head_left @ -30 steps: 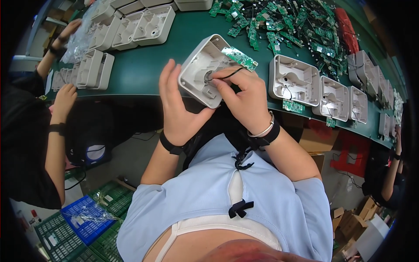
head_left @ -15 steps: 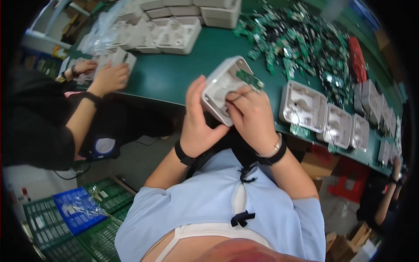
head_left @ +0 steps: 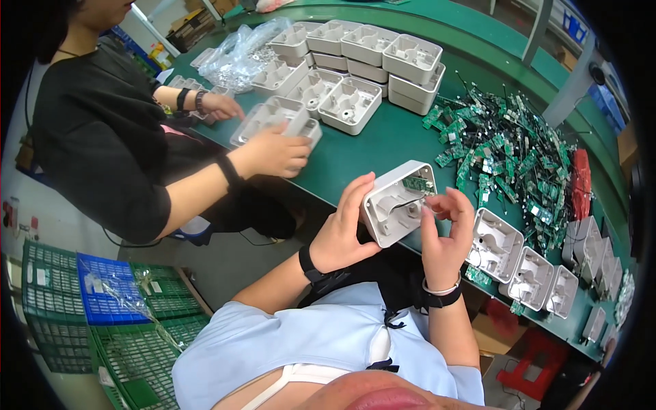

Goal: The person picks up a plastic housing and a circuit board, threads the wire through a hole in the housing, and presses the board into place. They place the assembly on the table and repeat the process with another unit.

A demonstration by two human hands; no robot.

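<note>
My left hand grips a light grey plastic housing by its left side, fingers behind and thumb along the near edge. The housing is tilted, its hollow inside facing me. A small green circuit board sits at the far inner wall. From it a thin black wire runs across the inside. My right hand is at the right edge of the housing, thumb and index fingertip pinched together at the end of the wire. The fingertips partly cover that spot.
A person at left handles other housings. Stacked housings stand at the back, with a heap of circuit boards to their right. Several housings line the front edge at right. Green and blue crates lie at lower left.
The view has swung left. The circuit board, earlier sticking out over the housing's rim, now lies inside it. My right hand has drawn from inside the housing to its right edge.
</note>
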